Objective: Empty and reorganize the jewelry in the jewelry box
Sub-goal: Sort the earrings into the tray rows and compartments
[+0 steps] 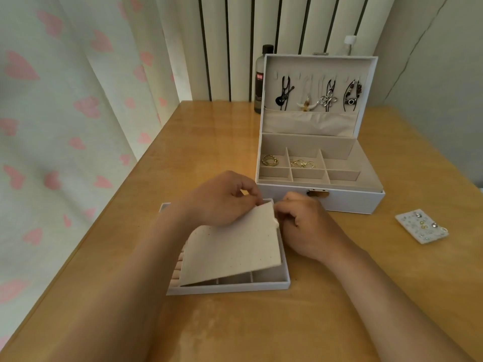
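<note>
Wooden, honey-coloured glossy table [313, 309] carries all items. White rectangular jewelry box [347, 202] stands at the far right with its lid upright and its beige lining exposed. Its shallow white removable tray [227, 288] lies apart from it, nearer the person. Beige stiff pin-holed panel [235, 249] is tilted up out of the tray, near edge down inside it and far edge raised. The left hand [219, 199] pinches the panel's upper corner, fingers closed on it. The right hand [308, 226] sits at the panel's right edge with its fingers curled.

Step in hand, as judged: lifting the panel clear of the tray. Recommended:
- Support both side edges and raise the panel level.
- Hold it over the tray, so any stud left in the holes drops inside rather than onto the table.
- Set it down flat, well apart from the small white patterned card [420, 226] of earrings at the right.

Left to empty in the box: corded pendants [324, 99] hung in the lid, gold rings [270, 160] in the rear left compartment, and gold hoops [303, 163] in the one beside it.

Not determinable:
- Whether the right fingers grip the panel or some small piece; the fingertips are hidden.
- The tray compartments under the panel, which are mostly covered.
- Whether the panel's holes are empty, as they are too small to confirm.
- The dark bottle [261, 77] behind the box, which is half hidden and has an unreadable label.
</note>
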